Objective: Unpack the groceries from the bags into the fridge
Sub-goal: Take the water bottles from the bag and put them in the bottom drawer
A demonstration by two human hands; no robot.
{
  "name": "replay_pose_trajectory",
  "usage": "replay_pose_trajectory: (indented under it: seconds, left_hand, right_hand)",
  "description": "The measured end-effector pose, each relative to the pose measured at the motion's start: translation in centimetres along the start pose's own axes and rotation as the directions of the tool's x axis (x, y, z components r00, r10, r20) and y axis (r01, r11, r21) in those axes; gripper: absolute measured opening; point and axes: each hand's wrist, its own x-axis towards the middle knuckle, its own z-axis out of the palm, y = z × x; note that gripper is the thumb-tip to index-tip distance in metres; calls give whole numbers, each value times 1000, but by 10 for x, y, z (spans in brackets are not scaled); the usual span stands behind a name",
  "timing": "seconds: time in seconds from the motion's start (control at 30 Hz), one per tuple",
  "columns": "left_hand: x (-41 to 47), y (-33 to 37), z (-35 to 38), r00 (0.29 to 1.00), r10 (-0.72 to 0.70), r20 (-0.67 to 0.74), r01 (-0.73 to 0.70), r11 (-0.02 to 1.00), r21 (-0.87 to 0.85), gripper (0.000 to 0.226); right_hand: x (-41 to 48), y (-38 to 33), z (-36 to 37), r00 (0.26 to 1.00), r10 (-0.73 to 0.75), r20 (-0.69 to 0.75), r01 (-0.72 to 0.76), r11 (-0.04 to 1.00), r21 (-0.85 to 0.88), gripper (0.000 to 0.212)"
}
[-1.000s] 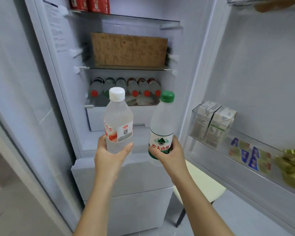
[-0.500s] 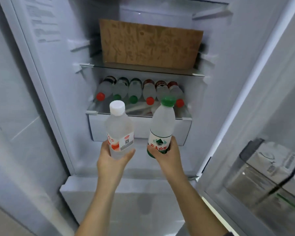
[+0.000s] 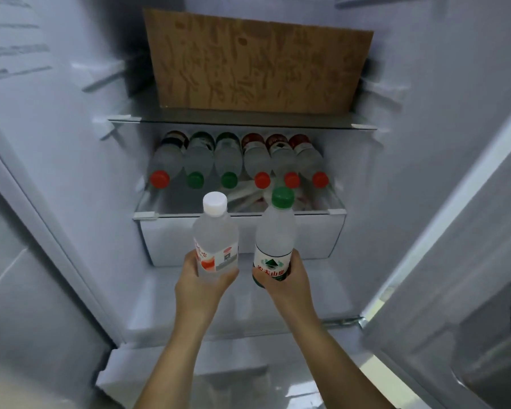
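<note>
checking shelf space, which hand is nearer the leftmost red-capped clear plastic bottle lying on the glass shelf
Left. The left hand sits below and slightly right of the leftmost red-capped clear plastic bottle; the right hand is farther right.

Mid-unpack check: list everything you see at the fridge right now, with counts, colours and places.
cardboard box: one, brown, on upper glass shelf.
lying bottles: six, clear, caps red, green, green, red, red, red, on lower shelf.
drawer: one, white, under lower shelf.
white-capped bottle: one, clear, orange-marked label, upright before drawer.
green-capped bottle: one, clear, green-marked label, upright beside it.
door bin: one, dark, blurred, lower right.
left-hand grip: one, bare, around white-capped bottle.
right-hand grip: one, bare, around green-capped bottle.
</note>
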Motion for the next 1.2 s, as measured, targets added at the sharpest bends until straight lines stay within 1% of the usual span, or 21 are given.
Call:
replay_pose_trajectory:
  seconds: [0.13,0.23,0.4,0.57,0.7,0.77,0.8,0.83,0.9,0.97,1.03,1.1,1.17,1.2]
  left_hand:
    - [15,-7,-3,999,1,48,-2,1000,16,60]
    - [23,-12,-6,996,23,84,-26,999,36,59]
    - [32,-13,-12,980,56,189,-74,993,90,60]
    - [37,-16,-13,973,63,224,-86,992,95,62]
    - [35,-16,-14,961,66,267,-93,991,91,59]
    - [36,-12,-18,967,73,244,-108,986,130,56]
    - [37,-8,-21,973,100,208,-136,977,166,58]
    - [37,-2,-25,976,149,156,-178,965,194,58]
    - [37,18,-29,955,295,35,-296,933,203,52]
    - [39,42,-28,906,420,-40,-408,896,177,48]
    - [45,64,-19,878,477,-53,-466,874,136,46]
    - [54,84,-7,881,473,-4,-471,878,78,40]
    - [64,95,3,886,453,94,-460,886,61,31]
    - [68,95,6,884,446,141,-459,885,79,24]
  right_hand:
    - [2,8,6,999,6,-32,-6,1000,-6,54]
    - [4,12,9,999,-3,-52,2,1000,-23,55]
    - [5,17,9,997,7,-72,-8,1000,-20,57]
    - [10,17,8,999,26,-34,-28,999,-37,55]
    - [15,13,4,997,68,32,-65,993,-102,57]
    - [15,6,-2,990,108,90,-97,988,-121,55]
    - [13,-1,-6,988,119,101,-105,986,-130,54]
    - [12,-9,-11,991,106,78,-94,986,-140,53]
    - [12,-32,-20,999,-7,-52,-4,977,-213,49]
    - [18,-63,-26,978,-142,-150,93,952,-292,48]
    - [33,-94,-26,965,-223,-137,156,911,-381,53]
    - [52,-116,-22,972,-232,-47,167,815,-555,55]
    - [67,-127,-15,982,-188,28,154,699,-698,44]
    - [71,-129,-12,985,-165,46,147,679,-719,41]
